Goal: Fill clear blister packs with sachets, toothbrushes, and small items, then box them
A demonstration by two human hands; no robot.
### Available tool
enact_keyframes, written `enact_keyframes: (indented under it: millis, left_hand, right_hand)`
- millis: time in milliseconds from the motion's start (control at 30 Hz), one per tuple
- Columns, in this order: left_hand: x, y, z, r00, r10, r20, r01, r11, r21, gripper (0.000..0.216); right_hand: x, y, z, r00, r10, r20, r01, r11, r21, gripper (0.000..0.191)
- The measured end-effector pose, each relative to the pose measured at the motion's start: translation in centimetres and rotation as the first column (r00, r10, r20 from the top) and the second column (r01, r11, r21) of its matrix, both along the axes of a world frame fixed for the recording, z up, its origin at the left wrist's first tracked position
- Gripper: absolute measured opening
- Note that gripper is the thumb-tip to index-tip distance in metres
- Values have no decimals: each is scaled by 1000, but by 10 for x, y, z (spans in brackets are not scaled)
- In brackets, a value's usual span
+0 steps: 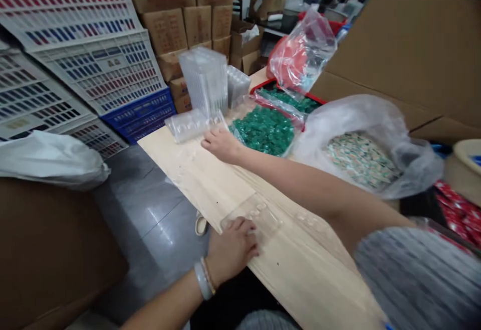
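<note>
A clear plastic blister tray (268,219) lies flat on the pale wooden tabletop (210,189) near its front edge. My left hand (236,244), with bangles at the wrist, rests over the tray's near left part, fingers curled and closed on it. My right arm stretches across the table. At its end my right hand (223,144) is closed at the near edge of another clear moulded tray (191,124); its fingertips are partly blurred. Right behind that tray stands a tall stack of clear plastic trays (206,79).
Beyond my right forearm sit green wrapped pieces (263,128) in a red-rimmed tray and a clear plastic bag (406,164) of small wrapped pieces. Cardboard cartons (165,31) and plastic crates (108,69) stand at the back left. A large cardboard box (406,44) rises at right.
</note>
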State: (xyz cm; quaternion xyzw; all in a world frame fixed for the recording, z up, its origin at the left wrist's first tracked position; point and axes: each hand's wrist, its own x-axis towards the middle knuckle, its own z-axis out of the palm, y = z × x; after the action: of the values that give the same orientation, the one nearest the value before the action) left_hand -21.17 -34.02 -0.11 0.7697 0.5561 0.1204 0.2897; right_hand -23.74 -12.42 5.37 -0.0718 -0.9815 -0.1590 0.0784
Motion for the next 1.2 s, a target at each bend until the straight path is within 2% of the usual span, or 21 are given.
enact_keyframes:
  millis: [133, 267, 400, 533, 633, 733, 800, 833, 867, 900, 933, 967, 1000, 1067, 1100, 1133, 1167, 1200]
  left_hand:
    - [-6, 3, -6, 999, -13, 40, 14, 1000, -18, 13]
    - [-8, 7, -5, 999, -20, 38, 22, 998, -55, 14]
    - [-8, 6, 0, 999, -16, 35, 18, 997, -76, 14]
    - [5, 3, -7, 999, 39, -29, -39, 999, -19, 19]
    - [23, 3, -16, 991, 63, -120, -69, 996, -50, 24]
    - [31, 5, -13, 981, 100, -164, -117, 988, -100, 27]
    - [24, 10, -5, 973, 192, -130, -209, 968, -137, 24]
    - [18, 13, 0, 960, 260, -103, -274, 949, -156, 22]
    - [11, 17, 4, 937, 346, -59, -350, 920, -173, 19]
    - [3, 21, 8, 903, 429, 4, -421, 888, -183, 17]
    - [-3, 26, 11, 861, 500, 97, -477, 858, -192, 15]
    - [-7, 31, 13, 813, 543, 212, -506, 838, -204, 13]
    - [-9, 36, 14, 754, 568, 330, -518, 823, -233, 11]
    - [-5, 43, 14, 656, 553, 514, -460, 832, -309, 13]
    - [0, 46, 14, 621, 540, 569, -413, 842, -348, 15]
    - [7, 47, 14, 589, 531, 609, -370, 847, -381, 18]
    - [12, 47, 16, 563, 527, 637, -338, 850, -405, 19]
    - [16, 46, 19, 547, 524, 653, -318, 852, -417, 19]
  right_hand:
    - [-1, 5, -19, 986, 88, 145, -89, 996, 3, 21]
    - [-7, 9, -12, 998, 44, 51, -45, 999, 17, 21]
    - [-46, 25, 0, 999, 32, -12, -32, 999, 17, 23]
    - [-97, 42, -10, 995, -69, 74, 73, 996, -51, 25]
    - [-115, 48, -16, 988, -105, 117, 116, 989, -90, 24]
    - [-93, 45, -4, 987, -141, 76, 149, 982, -117, 24]
    - [-49, 32, 7, 974, -221, -48, 205, 953, -224, 23]
    - [-20, 21, 10, 947, -293, -133, 236, 914, -331, 23]
    - [13, 6, 11, 904, -375, -205, 251, 854, -455, 23]
    - [46, -13, 9, 828, -497, -259, 272, 760, -590, 23]
    - [77, -33, 4, 721, -641, -263, 282, 617, -734, 24]
    - [105, -56, -3, 603, -769, -210, 259, 439, -860, 28]
    - [128, -77, -12, 527, -844, -101, 197, 237, -951, 35]
    - [155, -113, -30, 532, -837, 126, -13, -156, -988, 53]
    - [160, -125, -36, 556, -809, 190, -117, -303, -946, 57]
    - [162, -132, -41, 587, -778, 223, -204, -409, -889, 57]
    - [162, -134, -43, 605, -761, 236, -269, -474, -838, 54]
    - [163, -134, -44, 603, -760, 243, -312, -505, -805, 50]
